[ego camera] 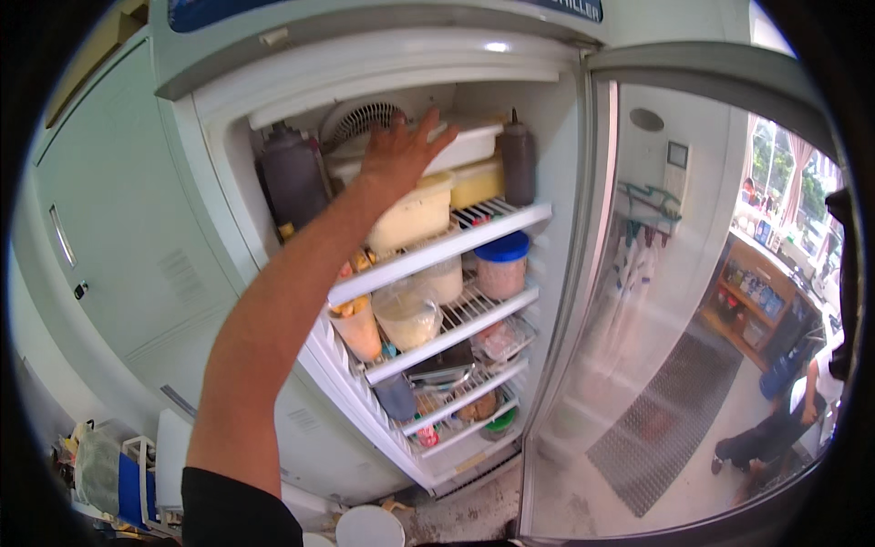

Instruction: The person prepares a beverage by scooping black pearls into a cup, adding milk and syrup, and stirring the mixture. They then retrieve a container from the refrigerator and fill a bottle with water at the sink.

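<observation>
My left hand (408, 152) reaches into the upright glass-door chiller at the top shelf, fingers spread. It is in front of a white plastic tub (472, 145) lying on other containers; whether the fingertips touch it cannot be seen. Just below the hand is a tub of pale cream-coloured food (413, 215), with a yellowish container (477, 183) behind it. Dark squeeze bottles flank these, a large one (294, 174) at left and a slimmer one (518, 164) at right. A round fan grille (362, 119) is at the back. My right hand is out of view.
Lower wire shelves hold a blue-lidded tub (502, 263), a bagged container (409, 318) and a plastic-wrapped pack (502, 338). The glass door (615, 342) stands open at right; a person (779, 424) shows through it. A white round lid (370, 526) is near the floor.
</observation>
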{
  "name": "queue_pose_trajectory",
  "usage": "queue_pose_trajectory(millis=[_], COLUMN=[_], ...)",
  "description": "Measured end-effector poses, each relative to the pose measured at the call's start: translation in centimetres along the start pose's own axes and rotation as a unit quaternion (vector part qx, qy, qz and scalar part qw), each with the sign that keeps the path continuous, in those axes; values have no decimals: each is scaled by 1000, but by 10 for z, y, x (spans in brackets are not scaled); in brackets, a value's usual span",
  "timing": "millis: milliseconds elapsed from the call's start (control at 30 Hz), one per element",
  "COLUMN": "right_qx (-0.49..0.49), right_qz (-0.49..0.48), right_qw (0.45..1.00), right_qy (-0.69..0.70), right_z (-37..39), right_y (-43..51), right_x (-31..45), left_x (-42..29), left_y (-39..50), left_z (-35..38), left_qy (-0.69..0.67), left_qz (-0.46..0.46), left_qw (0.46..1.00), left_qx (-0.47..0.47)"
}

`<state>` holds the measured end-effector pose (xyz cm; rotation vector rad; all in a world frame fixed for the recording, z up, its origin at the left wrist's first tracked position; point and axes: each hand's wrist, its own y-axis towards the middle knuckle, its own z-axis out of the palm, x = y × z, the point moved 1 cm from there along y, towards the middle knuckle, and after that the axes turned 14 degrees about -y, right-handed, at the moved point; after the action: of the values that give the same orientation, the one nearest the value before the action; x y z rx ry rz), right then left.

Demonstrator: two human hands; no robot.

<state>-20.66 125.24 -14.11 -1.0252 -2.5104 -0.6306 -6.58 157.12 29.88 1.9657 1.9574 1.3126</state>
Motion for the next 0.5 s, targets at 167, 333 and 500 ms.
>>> queue_pose_trajectory(millis=[167,333,500], right_qx=[70,104,-239], right_qz=[-65,-105,-53], right_qw=[995,986,967], right_qy=[-19,-77,64], right_z=[32,-29,-126], right_y=[-112,-125,41], right_x=[-23,31,146], left_x=[3,17,11], left_y=[-1,-11,5], left_z=[1,0,-15], left_qy=[19,37,36], left_qz=[89,106,125], left_qw=[996,994,992], left_qx=[3,13,7])
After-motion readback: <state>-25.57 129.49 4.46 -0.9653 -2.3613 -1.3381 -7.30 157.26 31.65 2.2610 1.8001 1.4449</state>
